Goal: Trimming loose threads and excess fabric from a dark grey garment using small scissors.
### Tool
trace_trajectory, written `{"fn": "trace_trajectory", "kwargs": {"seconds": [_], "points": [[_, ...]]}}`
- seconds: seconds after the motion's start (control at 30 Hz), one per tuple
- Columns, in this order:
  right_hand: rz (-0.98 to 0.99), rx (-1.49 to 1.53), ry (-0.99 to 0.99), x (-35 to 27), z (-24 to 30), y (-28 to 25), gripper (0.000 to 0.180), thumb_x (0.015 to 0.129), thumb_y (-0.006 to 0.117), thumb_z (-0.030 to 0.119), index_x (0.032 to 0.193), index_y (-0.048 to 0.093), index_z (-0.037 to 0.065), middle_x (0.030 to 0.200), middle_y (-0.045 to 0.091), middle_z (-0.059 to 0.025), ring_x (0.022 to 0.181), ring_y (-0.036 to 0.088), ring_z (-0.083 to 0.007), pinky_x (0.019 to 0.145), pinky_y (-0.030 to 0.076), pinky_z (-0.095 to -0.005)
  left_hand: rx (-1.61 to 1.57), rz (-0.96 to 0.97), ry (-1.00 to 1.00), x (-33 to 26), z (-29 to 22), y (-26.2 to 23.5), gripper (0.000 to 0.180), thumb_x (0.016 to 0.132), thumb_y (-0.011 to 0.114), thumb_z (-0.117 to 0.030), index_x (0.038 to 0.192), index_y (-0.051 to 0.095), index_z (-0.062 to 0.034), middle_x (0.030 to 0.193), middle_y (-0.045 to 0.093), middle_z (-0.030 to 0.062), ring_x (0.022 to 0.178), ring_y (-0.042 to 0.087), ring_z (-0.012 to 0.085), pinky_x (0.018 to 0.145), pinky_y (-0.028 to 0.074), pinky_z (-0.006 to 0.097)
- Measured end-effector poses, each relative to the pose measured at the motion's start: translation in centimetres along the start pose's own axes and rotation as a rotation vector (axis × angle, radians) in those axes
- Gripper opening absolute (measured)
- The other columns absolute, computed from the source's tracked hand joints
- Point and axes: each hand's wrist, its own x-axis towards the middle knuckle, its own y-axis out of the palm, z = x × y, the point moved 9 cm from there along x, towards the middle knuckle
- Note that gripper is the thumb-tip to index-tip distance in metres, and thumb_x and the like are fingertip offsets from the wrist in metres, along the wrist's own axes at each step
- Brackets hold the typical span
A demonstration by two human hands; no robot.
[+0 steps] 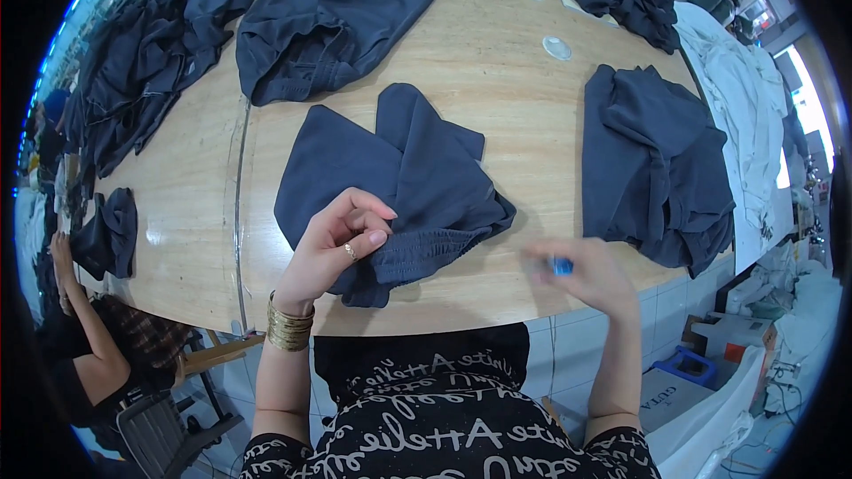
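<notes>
Head view: dark garment (342, 164) lies on the table (524, 137) near its front edge, elastic waistband (426, 253) toward the wearer, left hand (330, 244) at the band's left end, thumb and forefinger curled near each other, cannot tell whether they pinch cloth. Right hand (586, 273), blurred, off to the garment's right and apart from it, fingers closed around a small blue object (562, 264). Farther out: second garment (390, 13) beyond, folded stack (652, 160) right, dark heap (146, 58) far left, white cloth (741, 102) at the right edge.
</notes>
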Motion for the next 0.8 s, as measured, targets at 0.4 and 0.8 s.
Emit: {"fn": "trace_trajectory", "kwargs": {"seconds": [0.4,0.8], "points": [[-0.552,0.512,-0.103,4.0,4.0,2.0,0.015,0.083,0.069,0.002,0.097,0.063,0.003,0.083,0.064,-0.0023,0.068,0.055,-0.0066,0.064,0.047,-0.0229,-0.040,0.018,0.002,0.1,0.4,0.2,0.017,0.092,0.056,0.000,0.109,0.055,-0.0037,0.086,0.056,-0.0018,0.080,0.050,0.0028,0.074,0.040,0.017],[-0.362,0.485,-0.199,5.5,8.1,-2.1,0.014,0.086,0.063,-0.001,0.096,0.055,0.002,0.077,0.056,-0.0015,0.067,0.049,-0.0071,0.063,0.042,-0.0214,0.548,0.155,0.119,0.3,-1.8,4.6,0.022,0.078,0.075,-0.008,0.097,0.065,-0.0049,0.083,0.059,0.0031,0.076,0.058,0.0143,0.066,0.047,0.026]]}}
